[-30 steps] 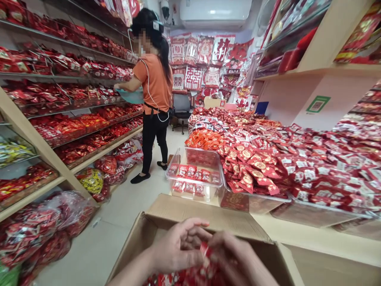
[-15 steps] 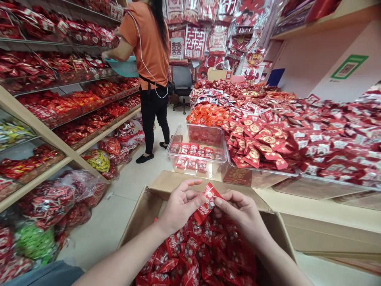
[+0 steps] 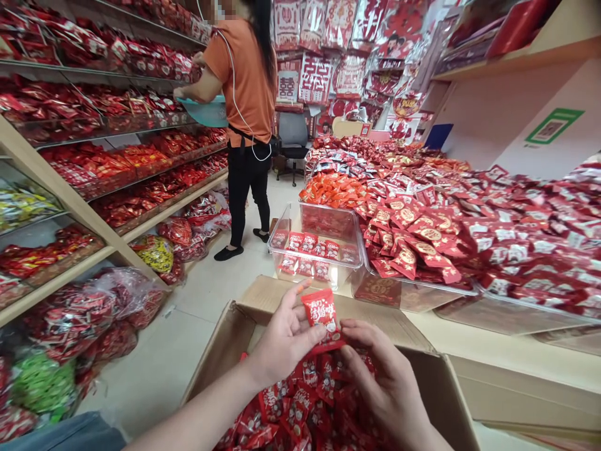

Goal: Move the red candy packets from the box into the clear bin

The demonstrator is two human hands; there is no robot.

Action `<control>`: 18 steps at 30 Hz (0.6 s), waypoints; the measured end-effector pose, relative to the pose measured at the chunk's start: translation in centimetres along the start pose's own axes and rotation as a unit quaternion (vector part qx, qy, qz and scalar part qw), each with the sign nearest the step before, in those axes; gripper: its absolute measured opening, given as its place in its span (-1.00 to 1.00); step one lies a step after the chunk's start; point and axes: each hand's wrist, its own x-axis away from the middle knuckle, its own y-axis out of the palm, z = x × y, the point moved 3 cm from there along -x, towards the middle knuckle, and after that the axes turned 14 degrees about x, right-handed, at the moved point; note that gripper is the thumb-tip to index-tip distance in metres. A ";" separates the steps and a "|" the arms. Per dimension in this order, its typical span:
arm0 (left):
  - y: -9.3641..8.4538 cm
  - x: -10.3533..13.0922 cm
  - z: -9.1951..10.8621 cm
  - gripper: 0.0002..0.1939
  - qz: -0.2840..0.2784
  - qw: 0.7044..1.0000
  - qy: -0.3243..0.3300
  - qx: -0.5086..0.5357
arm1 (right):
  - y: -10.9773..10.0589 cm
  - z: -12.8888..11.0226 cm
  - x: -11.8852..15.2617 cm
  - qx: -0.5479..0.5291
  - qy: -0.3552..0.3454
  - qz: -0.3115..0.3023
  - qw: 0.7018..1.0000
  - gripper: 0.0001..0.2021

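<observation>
My left hand (image 3: 291, 335) pinches a small red candy packet (image 3: 322, 313) with white lettering between thumb and fingers. The packet is held upright, its printed face toward me. Close by its lower right corner is my right hand (image 3: 382, 369), thumb and fingers apart; whether a fingertip touches the packet I cannot tell. Below both hands stands an open cardboard box (image 3: 218, 341) filled with loose red packets (image 3: 293, 407) of similar look. Just beyond the box, a clear plastic bin (image 3: 315, 266) holds several red packets laid in rows.
Heaps of red packets (image 3: 422, 235) in clear bins cover the counter to the right. A person (image 3: 248, 94) in an orange top holds a turquoise basin (image 3: 204, 111) by the shelves (image 3: 117, 241) on the left. Bulging plastic bags (image 3: 89, 313) lie on the floor.
The packet has turned from tilted to upright, its face now toward me. My right hand has let go of its edge and spread its fingers. The view has shifted slightly.
</observation>
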 end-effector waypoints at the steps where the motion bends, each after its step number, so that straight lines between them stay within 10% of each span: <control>1: 0.1 0.1 -0.1 -0.24 -0.014 1.000 0.000 -0.011 | 0.0 0.0 -0.1 -0.006 0.021 -0.001 1.000 -0.85; 12: 0.7 1.2 -0.8 -0.38 -0.088 0.991 -0.007 -0.100 | 1.1 0.6 1.1 -0.091 0.125 -0.063 0.986 -0.83; 18: -1.1 0.4 0.0 -0.47 -0.008 0.983 0.063 -0.175 | -4.6 -1.9 -6.9 0.113 -0.034 0.099 0.988 -0.96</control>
